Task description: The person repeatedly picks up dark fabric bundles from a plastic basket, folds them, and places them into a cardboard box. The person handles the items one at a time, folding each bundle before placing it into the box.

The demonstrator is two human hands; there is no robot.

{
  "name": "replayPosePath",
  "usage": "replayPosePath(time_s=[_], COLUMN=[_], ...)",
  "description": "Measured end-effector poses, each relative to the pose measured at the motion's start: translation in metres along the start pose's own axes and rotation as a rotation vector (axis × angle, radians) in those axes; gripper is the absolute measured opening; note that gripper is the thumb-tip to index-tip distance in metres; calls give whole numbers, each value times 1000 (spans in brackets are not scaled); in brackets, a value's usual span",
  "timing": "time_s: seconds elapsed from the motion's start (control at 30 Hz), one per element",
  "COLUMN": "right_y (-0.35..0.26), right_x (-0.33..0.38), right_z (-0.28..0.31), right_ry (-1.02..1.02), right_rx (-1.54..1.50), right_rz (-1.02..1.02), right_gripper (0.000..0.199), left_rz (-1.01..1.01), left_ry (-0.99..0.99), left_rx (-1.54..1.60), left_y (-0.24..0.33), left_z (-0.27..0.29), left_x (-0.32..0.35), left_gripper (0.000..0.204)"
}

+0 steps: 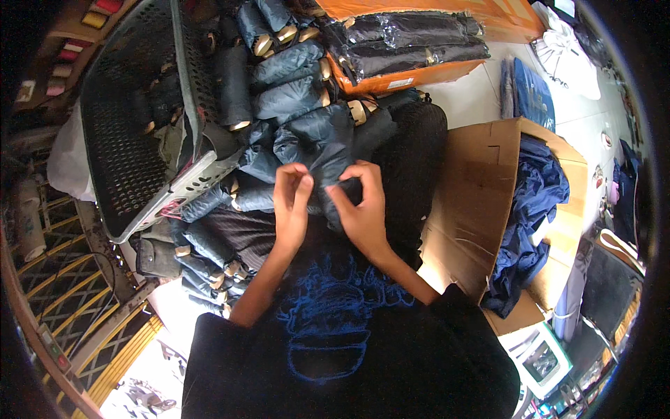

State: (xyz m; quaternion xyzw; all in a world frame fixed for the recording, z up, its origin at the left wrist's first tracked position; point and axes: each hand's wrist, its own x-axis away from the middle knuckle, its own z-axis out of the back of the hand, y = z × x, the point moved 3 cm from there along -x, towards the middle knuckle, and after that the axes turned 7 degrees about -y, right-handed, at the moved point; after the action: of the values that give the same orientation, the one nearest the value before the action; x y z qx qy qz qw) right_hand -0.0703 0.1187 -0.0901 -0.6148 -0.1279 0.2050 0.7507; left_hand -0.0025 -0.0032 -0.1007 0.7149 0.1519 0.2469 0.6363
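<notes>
Over my lap, a dark blue-grey fabric pouch (pixel 329 155) is between my two hands. My left hand (pixel 290 199) pinches its near left edge, with thumb and fingers together. On the other side, my right hand (pixel 364 209) is curled with its thumb and fingers on the same fabric. What the pouch contains is hidden. Just beyond and to the left lies a heap of similar rolled dark bundles (pixel 289 98), several with tan, glossy ends. More such bundles (pixel 209 255) rest beside my left forearm.
A black perforated plastic basket (pixel 129 133) leans at the left. An orange box (pixel 412 82) of plastic-wrapped dark packs stands at the back. On the right, an open cardboard box (pixel 467 202) holds crumpled navy fabric (pixel 527 209). Thread spools (pixel 66 61) line the upper left.
</notes>
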Motion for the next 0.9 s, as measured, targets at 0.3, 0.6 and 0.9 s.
replayPosePath(time_s=[0.3, 0.6, 0.9], right_y=[34, 47, 33], right_x=[12, 16, 19], right_z=[-2, -1, -1], right_ry=[-155, -181, -175], right_rx=[-346, -382, -50], right_rz=[-268, -146, -107], right_gripper=[26, 25, 37], left_rz=[309, 320, 289], left_ry=[60, -3, -27], left_rx=[287, 634, -57], left_y=[-35, -67, -40], left_z=[-10, -13, 1], left_x=[7, 15, 11], left_gripper=[47, 38, 44])
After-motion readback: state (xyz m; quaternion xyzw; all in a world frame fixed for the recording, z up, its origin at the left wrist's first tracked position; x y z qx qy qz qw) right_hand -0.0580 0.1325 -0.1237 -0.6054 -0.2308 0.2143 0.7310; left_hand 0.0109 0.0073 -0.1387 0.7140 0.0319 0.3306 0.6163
